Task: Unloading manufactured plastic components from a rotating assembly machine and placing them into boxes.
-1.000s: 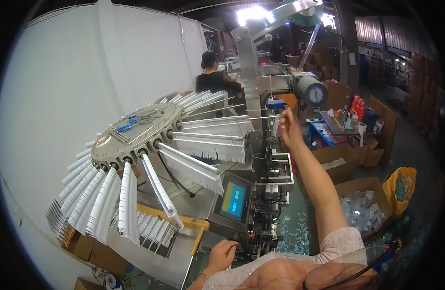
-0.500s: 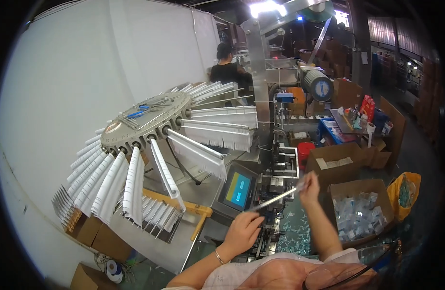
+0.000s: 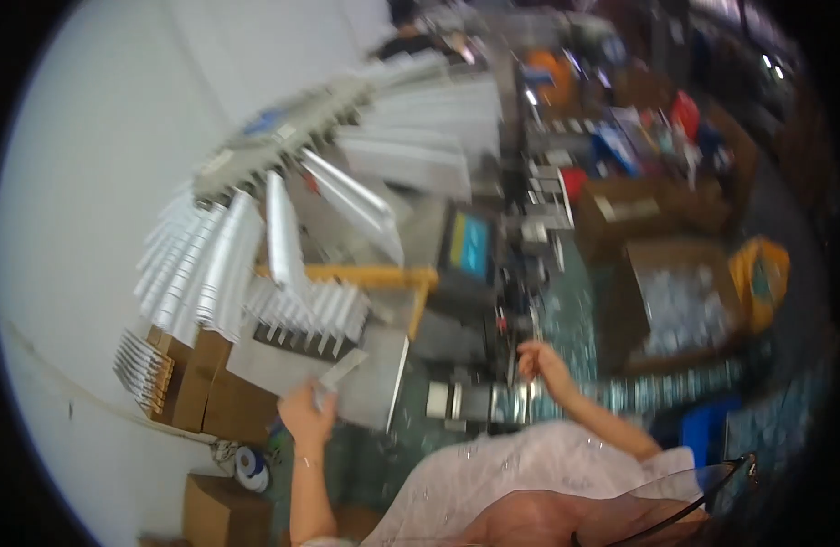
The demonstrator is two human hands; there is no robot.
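Observation:
The picture is motion-blurred. My left hand (image 3: 306,415) is low on the left and grips a flat pale strip (image 3: 340,369) that points up and right toward a grey metal plate (image 3: 374,387). My right hand (image 3: 540,360) is near the front of the dark machine (image 3: 493,337), fingers loosely curled; blur hides whether it holds anything. Above both hands stands a round carousel (image 3: 283,137) with several long white sleeves (image 3: 210,264) fanning out from it. A small blue screen (image 3: 474,246) sits between the carousel and my right hand.
A yellow bar (image 3: 347,273) runs under the carousel. Brown cardboard boxes (image 3: 201,392) and a tape roll (image 3: 251,467) lie at lower left. An open carton of clear pieces (image 3: 680,305) and a yellow bag (image 3: 759,278) stand on the right. Another person (image 3: 411,27) works at the far back.
The view has tipped downward and blurred. My right hand came down from high up to the machine front and left the strip. My left hand moved left, holding the pale strip.

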